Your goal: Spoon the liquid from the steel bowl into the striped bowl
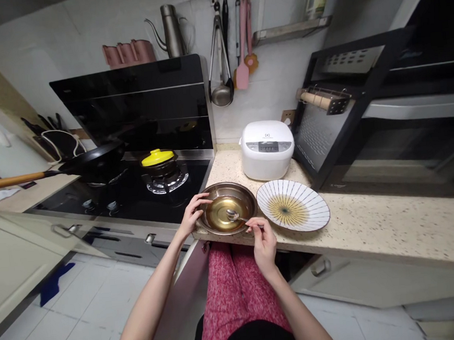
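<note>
A round metal bowl (248, 194) holding a shallow yellowish liquid stands near the counter's front edge. My left hand (192, 213) grips its left rim, the fingers reaching over the edge. Between the fingers of my right hand (264, 241) is the handle of a metal spoon (232, 215), whose head is over or in the liquid; I cannot tell if it touches. Right beside the bowl lies a large white plate (312, 205) with dark lines radiating from a yellowish centre.
Behind the plate stands a white rice cooker (268, 151). To the left, the black gas stove (135, 198) bears a small pot with a yellow lid (157, 156) and a wok (93, 162), its wooden handle jutting left. Cabinet doors hang open below. An oven (414, 150) stands right.
</note>
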Demonstrator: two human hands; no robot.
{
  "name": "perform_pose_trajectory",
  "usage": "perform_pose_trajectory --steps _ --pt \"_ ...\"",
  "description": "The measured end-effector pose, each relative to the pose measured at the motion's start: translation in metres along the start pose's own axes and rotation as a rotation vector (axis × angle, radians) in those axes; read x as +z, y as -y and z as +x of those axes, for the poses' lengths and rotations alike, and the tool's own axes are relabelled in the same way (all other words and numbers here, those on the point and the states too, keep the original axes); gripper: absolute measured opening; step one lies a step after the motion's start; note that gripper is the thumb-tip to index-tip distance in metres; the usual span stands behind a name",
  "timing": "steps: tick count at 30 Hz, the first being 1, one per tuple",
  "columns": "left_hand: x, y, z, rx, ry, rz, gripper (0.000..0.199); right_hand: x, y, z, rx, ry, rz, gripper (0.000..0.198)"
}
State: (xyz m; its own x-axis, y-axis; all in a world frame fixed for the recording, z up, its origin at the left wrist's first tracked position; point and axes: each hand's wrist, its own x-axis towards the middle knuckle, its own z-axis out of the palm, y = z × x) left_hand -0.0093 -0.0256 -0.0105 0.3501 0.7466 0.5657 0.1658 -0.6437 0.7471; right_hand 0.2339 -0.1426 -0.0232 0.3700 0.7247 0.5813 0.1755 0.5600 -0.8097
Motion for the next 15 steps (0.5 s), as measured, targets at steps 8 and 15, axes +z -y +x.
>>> perform_pose_trajectory --steps 8,15 --pt "0.0015 0.0033 0.0003 -0.022 -0.019 -0.001 0.038 -0.0014 0.0007 0.0065 0.025 0.042 -0.011 0.028" --pt "0.0015 0.0060 0.0011 -0.011 -0.019 -0.010 0.038 0.0018 0.0006 0.0090 0.063 0.014 0.062 0.034"
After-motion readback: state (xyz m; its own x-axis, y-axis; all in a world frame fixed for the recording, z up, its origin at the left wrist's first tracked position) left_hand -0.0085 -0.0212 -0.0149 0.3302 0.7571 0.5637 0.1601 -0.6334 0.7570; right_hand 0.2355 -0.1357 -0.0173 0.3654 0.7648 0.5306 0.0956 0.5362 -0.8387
